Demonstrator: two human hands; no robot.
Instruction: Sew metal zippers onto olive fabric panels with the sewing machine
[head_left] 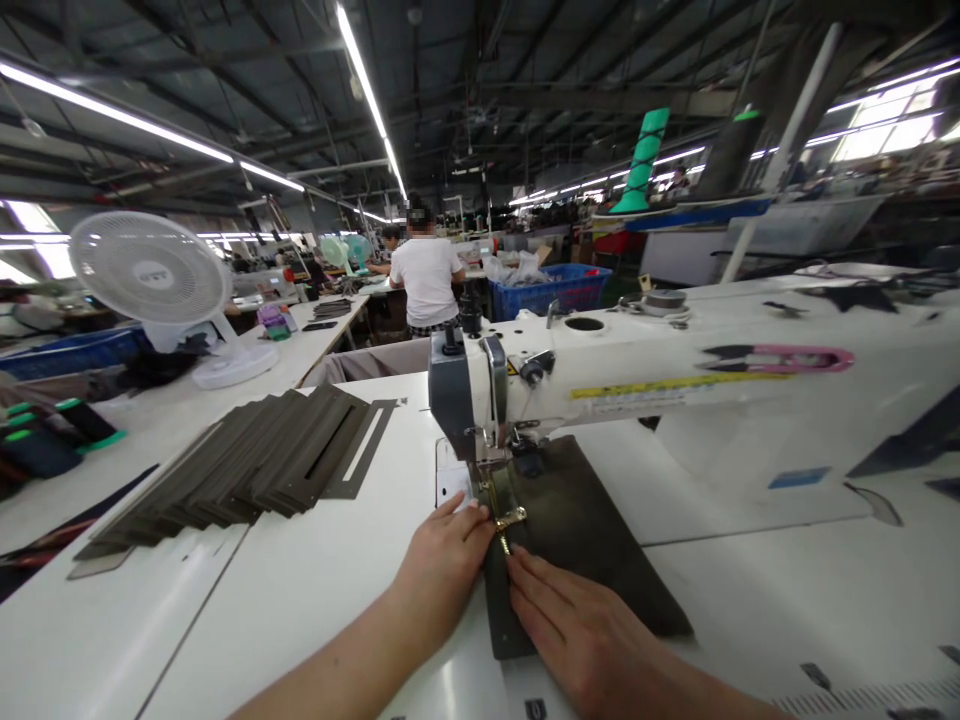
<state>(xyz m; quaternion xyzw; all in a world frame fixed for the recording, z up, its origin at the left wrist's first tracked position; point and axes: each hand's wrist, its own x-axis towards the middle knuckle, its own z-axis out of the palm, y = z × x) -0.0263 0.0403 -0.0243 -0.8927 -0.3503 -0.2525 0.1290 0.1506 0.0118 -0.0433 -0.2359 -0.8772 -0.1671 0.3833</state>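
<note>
A dark olive panel (600, 545) lies flat on the machine bed, its far end beneath the presser foot (491, 462). Along its left part runs a zipper (504, 543) with gold-coloured teeth and a shiny gold slider (512, 518). My left hand (442, 560) is closed at the zipper's left side, fingertips against it just below the needle area. My right hand (574, 625) lies on the panel right of the zipper, fingers stretched forward and flat, the tips beside the teeth. The sewing machine (622, 375) stands over the panel's far end; the needle tip is hard to make out.
Fanned-out dark frames with slots (247, 460) lie at left. Behind them stand a white fan (236, 367) and dark thread cones (86, 425). Pink-handled thread snips (802, 358) rest against the machine arm. A person in a white shirt (426, 275) and a blue crate (551, 295) are farther back.
</note>
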